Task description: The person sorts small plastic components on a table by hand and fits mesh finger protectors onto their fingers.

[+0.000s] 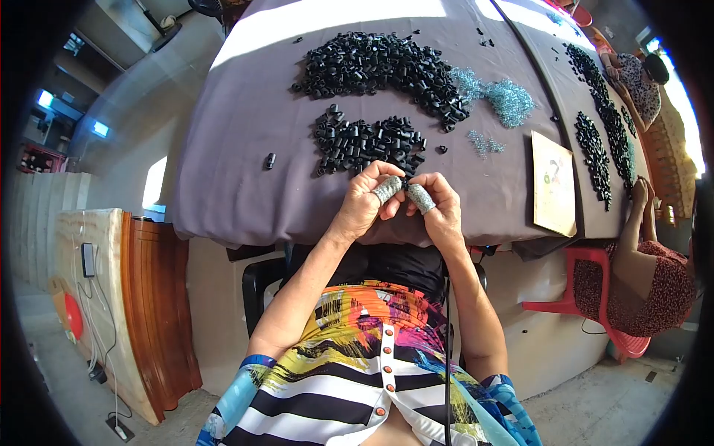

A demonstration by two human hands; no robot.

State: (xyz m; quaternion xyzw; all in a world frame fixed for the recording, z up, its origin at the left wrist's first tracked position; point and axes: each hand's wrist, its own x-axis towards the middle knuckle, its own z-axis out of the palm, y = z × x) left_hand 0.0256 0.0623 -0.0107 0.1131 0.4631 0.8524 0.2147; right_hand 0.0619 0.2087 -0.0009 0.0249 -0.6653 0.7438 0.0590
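Note:
My left hand [370,199] and my right hand [436,204] meet at the near side of the cloth-covered table, both closed in a pinch. Grey wraps cover both thumbs. Between the fingertips is a small black piece [405,181], mostly hidden by the fingers. Just beyond my hands lies a smaller heap of short black tube-like pieces [368,143]. A larger heap of black pieces [372,65] spreads behind it. To its right sits a pile of tiny shiny blue-silver parts [509,102], too fine to make out. One black piece [270,160] lies alone at the left.
A tan booklet or board [552,183] lies at right. Beyond the seam, more black heaps [593,152] lie near a person [638,89] and another person [645,279] by a red plastic chair [587,290]. A wooden cabinet [160,312] with cables stands at left.

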